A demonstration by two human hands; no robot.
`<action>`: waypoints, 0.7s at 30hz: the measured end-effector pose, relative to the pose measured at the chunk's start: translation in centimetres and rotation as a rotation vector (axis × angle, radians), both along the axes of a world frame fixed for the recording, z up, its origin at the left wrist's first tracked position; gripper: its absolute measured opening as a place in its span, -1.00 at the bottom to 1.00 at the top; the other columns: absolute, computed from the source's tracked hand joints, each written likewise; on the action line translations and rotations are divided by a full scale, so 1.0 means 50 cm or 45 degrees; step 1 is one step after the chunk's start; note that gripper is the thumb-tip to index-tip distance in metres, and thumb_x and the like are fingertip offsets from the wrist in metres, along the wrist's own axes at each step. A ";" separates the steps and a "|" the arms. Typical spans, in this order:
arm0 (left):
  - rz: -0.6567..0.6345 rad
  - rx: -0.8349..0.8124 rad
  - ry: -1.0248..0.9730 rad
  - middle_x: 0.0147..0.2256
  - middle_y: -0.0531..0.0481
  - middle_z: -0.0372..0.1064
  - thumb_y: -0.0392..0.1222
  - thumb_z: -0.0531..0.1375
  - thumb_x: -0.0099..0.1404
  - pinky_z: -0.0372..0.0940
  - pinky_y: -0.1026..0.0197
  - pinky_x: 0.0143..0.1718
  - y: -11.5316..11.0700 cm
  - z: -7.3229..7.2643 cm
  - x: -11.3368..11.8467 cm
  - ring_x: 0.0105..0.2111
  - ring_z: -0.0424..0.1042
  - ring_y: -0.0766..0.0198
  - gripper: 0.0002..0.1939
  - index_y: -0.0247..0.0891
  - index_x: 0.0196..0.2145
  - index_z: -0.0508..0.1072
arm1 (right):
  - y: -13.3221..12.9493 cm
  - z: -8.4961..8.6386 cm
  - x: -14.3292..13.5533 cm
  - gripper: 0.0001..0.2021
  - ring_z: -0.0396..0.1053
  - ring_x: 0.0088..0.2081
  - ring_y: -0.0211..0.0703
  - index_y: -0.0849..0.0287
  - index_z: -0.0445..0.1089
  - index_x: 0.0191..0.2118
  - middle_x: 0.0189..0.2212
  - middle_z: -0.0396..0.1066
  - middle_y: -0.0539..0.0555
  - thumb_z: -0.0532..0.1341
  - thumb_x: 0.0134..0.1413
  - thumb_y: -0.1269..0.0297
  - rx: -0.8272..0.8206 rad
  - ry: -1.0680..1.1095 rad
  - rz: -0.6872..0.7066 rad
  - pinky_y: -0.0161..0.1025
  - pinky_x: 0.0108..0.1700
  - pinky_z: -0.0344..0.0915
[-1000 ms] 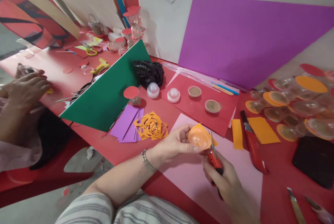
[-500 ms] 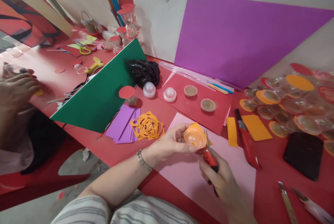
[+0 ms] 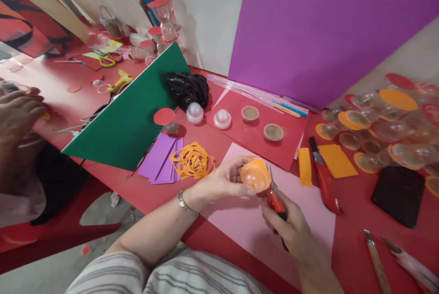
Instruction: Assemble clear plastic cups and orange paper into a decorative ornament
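My left hand (image 3: 234, 179) pinches a small clear plastic cup (image 3: 254, 179) with orange paper (image 3: 262, 163) at its rim. In my right hand (image 3: 287, 223) is a pair of red-and-black scissors (image 3: 275, 200), their blades against the orange paper along the cup's right side. Both hands are above a pink sheet (image 3: 233, 221). Left of them lie a heap of orange paper offcuts (image 3: 192, 160) and a stack of purple strips (image 3: 158, 157). Two cups of brownish grains (image 3: 250, 113) and two whitish domed cups (image 3: 222, 119) stand farther back.
A green board (image 3: 126, 120) leans on the left, beside a black plastic bag (image 3: 189, 89). On the right are a red cutter (image 3: 324, 179), orange paper pieces (image 3: 338, 161), a black phone-like slab (image 3: 398, 197) and piled cups (image 3: 380, 125). Another person's hand (image 3: 20, 111) is at far left.
My view has shifted slightly. The scissors stay at the right edge of the cup, and the cup with its orange paper looks a little turned in my left hand.
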State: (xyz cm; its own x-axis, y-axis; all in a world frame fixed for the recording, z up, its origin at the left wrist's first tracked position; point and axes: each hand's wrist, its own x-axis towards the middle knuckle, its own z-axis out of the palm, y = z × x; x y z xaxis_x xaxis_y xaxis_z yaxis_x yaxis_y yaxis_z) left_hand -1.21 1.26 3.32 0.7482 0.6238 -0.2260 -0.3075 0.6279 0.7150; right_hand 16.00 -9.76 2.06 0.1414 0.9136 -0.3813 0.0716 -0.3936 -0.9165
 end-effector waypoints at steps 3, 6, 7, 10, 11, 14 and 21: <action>0.018 0.046 -0.010 -0.19 -0.04 0.46 -0.21 0.53 0.01 0.35 0.20 -0.11 0.001 0.000 -0.001 -0.20 0.46 0.27 -0.45 -0.24 -0.06 0.45 | 0.000 -0.014 0.016 -0.73 0.03 -0.56 -0.28 0.10 0.28 -0.30 -0.61 0.10 -0.14 0.22 0.19 0.00 -0.016 -0.002 0.130 -0.27 -0.49 0.04; 0.014 0.067 0.002 -0.19 -0.05 0.46 -0.19 0.53 0.02 0.35 0.22 -0.13 0.002 0.002 -0.003 -0.20 0.45 0.26 -0.46 -0.25 -0.07 0.45 | -0.001 -0.023 0.025 -0.70 0.05 -0.56 -0.27 0.12 0.30 -0.25 -0.60 0.10 -0.14 0.21 0.20 -0.04 -0.035 0.014 0.223 -0.27 -0.48 0.05; 0.007 0.070 0.009 -0.19 -0.04 0.45 -0.18 0.53 0.02 0.35 0.22 -0.13 0.002 0.002 -0.004 -0.21 0.45 0.26 -0.46 -0.25 -0.07 0.45 | -0.001 -0.024 0.024 -0.70 0.05 -0.55 -0.27 0.12 0.30 -0.26 -0.60 0.10 -0.14 0.22 0.19 -0.04 -0.032 0.020 0.207 -0.27 -0.48 0.06; -0.024 0.072 0.030 -0.18 -0.04 0.45 -0.16 0.54 -0.01 0.35 0.21 -0.12 0.003 0.002 -0.006 -0.20 0.45 0.26 -0.43 -0.24 -0.07 0.45 | -0.003 -0.017 0.012 -0.70 0.03 -0.52 -0.27 0.10 0.27 -0.33 -0.58 0.09 -0.14 0.25 0.14 -0.03 -0.020 0.031 0.085 -0.27 -0.44 0.05; -0.033 0.074 0.038 -0.18 -0.04 0.46 -0.16 0.55 -0.02 0.35 0.20 -0.11 0.004 0.001 -0.006 -0.20 0.45 0.26 -0.43 -0.24 -0.07 0.45 | -0.003 -0.014 0.008 -0.70 0.02 -0.51 -0.28 0.09 0.25 -0.35 -0.57 0.08 -0.14 0.26 0.13 -0.02 -0.021 0.031 0.052 -0.27 -0.43 0.04; -0.041 0.077 0.047 -0.18 -0.04 0.46 -0.16 0.55 -0.03 0.35 0.21 -0.11 0.006 0.001 -0.008 -0.20 0.45 0.26 -0.41 -0.24 -0.06 0.46 | -0.003 -0.008 0.001 -0.69 -0.01 -0.53 -0.29 0.09 0.24 -0.37 -0.59 0.05 -0.15 0.27 0.12 -0.03 -0.034 0.041 0.052 -0.26 -0.44 0.02; -0.062 0.109 0.072 -0.15 -0.04 0.46 -0.20 0.53 0.01 0.36 0.19 -0.11 0.008 0.005 -0.015 -0.18 0.46 0.25 -0.41 -0.23 -0.02 0.46 | -0.009 -0.034 0.018 -0.63 -0.06 -0.57 -0.29 0.14 0.36 -0.19 -0.62 0.03 -0.16 0.21 0.18 -0.11 -0.010 0.030 0.158 -0.27 -0.51 -0.02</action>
